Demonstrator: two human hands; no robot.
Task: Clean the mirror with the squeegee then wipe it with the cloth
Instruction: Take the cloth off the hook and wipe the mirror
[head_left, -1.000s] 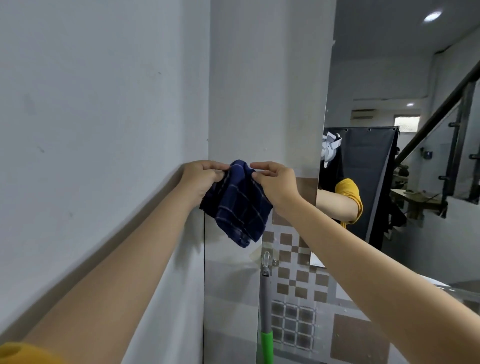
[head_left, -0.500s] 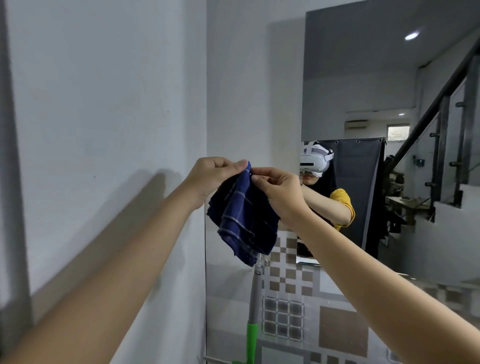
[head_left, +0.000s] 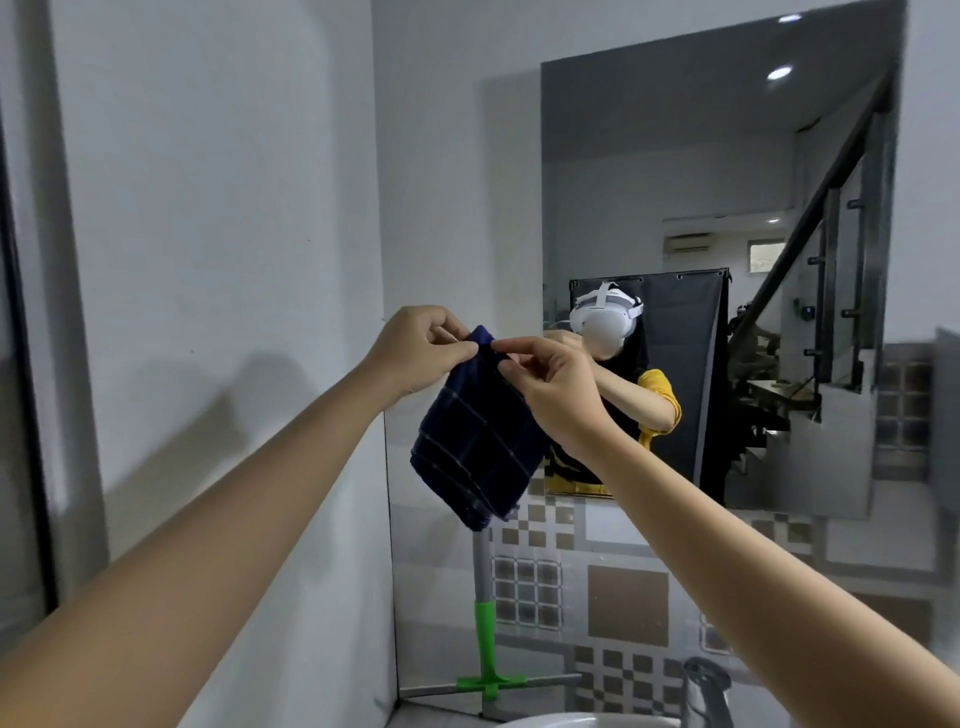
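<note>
A dark blue checked cloth (head_left: 480, 447) hangs in front of me at chest height. My left hand (head_left: 415, 348) and my right hand (head_left: 550, 384) both pinch its top edge, fingertips almost touching. The mirror (head_left: 727, 208) hangs on the wall ahead and to the right, showing a person with a white headset. The squeegee (head_left: 485, 629), grey-handled with a green neck and green head, stands upright below the cloth, its blade resting by the wall's foot.
White walls (head_left: 208, 260) close in on the left and meet a corner near the mirror. Patterned tiles (head_left: 623, 571) cover the wall below the mirror. A chrome tap (head_left: 706, 691) and a white basin rim (head_left: 571, 722) sit at the bottom edge.
The view has swung right and up, bringing the whole mirror and the squeegee's blade into sight. Both hands have stayed on the cloth's top edge, now held closer together.
</note>
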